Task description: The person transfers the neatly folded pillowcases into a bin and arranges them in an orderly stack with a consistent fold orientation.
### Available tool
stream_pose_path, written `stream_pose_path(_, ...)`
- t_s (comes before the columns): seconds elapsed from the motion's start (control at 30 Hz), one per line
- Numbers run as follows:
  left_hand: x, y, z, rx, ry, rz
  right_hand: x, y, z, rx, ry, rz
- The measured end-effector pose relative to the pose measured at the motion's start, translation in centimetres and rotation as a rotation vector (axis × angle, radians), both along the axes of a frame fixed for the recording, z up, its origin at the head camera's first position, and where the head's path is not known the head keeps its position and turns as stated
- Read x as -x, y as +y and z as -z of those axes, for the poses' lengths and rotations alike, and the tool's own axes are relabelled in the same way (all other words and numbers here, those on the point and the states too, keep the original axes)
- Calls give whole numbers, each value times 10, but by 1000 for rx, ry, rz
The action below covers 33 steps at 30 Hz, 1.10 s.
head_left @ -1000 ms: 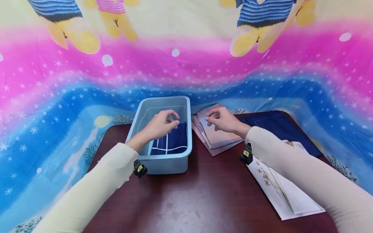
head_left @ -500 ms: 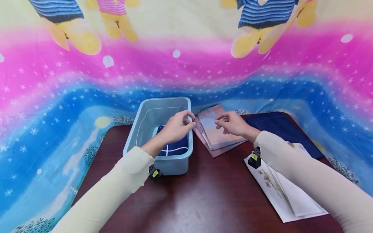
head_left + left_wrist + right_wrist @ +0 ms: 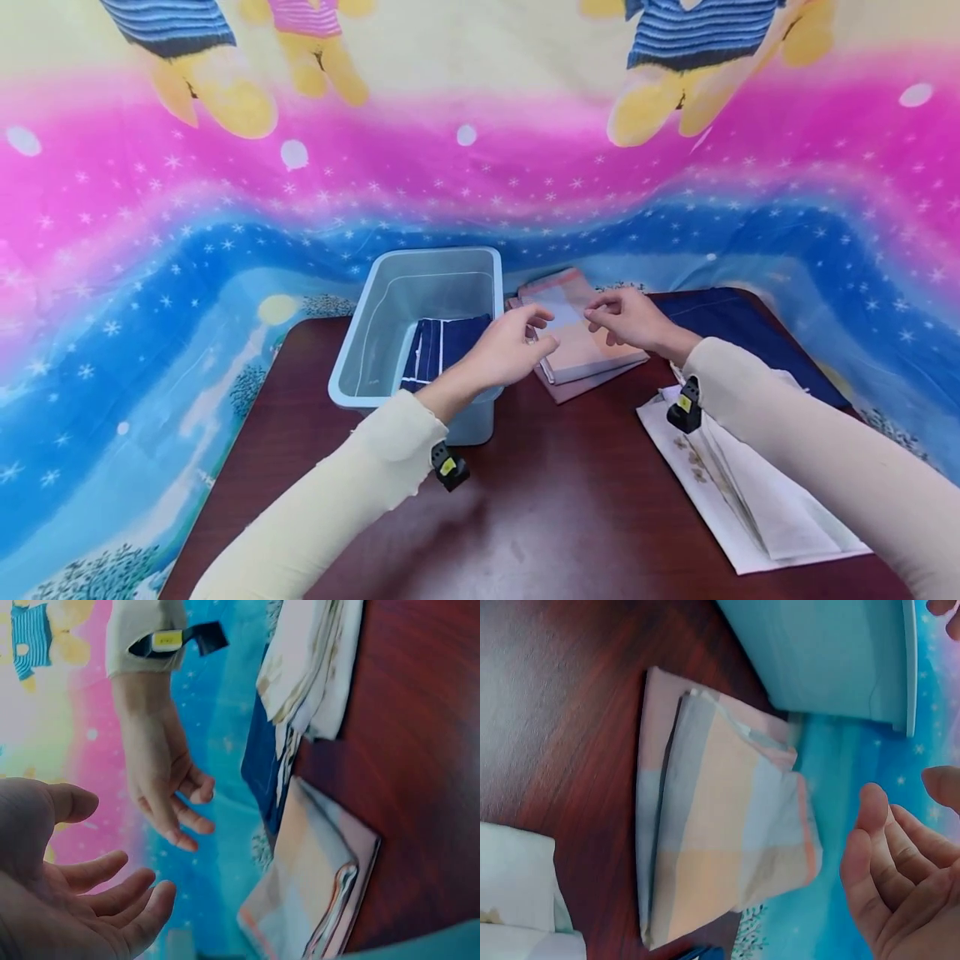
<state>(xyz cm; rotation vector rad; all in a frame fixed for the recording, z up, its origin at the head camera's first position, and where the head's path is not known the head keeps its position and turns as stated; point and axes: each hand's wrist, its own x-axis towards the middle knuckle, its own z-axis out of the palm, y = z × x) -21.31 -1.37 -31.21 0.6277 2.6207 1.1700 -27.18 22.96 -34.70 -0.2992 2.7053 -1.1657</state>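
In the head view my left hand (image 3: 510, 346) hovers by the right rim of the blue-grey plastic bin (image 3: 360, 333), its fingers loosely bent around nothing. Inside the bin lies a folded navy cloth (image 3: 450, 337) with white lines. My right hand (image 3: 630, 318) hangs over the right side of a folded plaid cloth (image 3: 577, 350) in peach, grey and pink. The right wrist view shows the plaid cloth (image 3: 712, 825) lying apart from the loosely curved fingers (image 3: 870, 870). Both palms are bare in the wrist views.
A folded white cloth with a brown floral print (image 3: 750, 500) lies at the table's right. Behind it is a flat navy cloth (image 3: 731, 333). The dark red-brown table (image 3: 570, 492) stands against a colourful printed curtain (image 3: 420, 183).
My left hand has moved right, from above the bin to its right rim and the plaid cloth's edge. My right hand has shifted right too. The cloths stay put.
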Motion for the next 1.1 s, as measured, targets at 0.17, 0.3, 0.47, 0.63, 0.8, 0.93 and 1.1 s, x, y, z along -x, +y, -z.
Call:
stream_pose_path(0.17,-13,14,14,38,15,35,3,14,5,-2,7,3)
stream_pose_path(0.3,-22,22,24,99,74,19,8,21,11,15,-9,5)
stream_pose_path(0.47,-30,34,38,159,135,22,12,31,23,45,-33,32)
stream_pose_path(0.63,-31,39,58,180,129,-4,13,38,34,41,-56,48)
stream_pose_path(0.8,-25,40,79,158,77,-50,14,44,40,28,-83,44)
stream_pose_path(0.93,-20,41,94,127,37,-91,14,48,46,4,-105,62)
stream_pose_path(1.1,-15,42,108,78,17,-115,16,52,55,-21,-94,68)
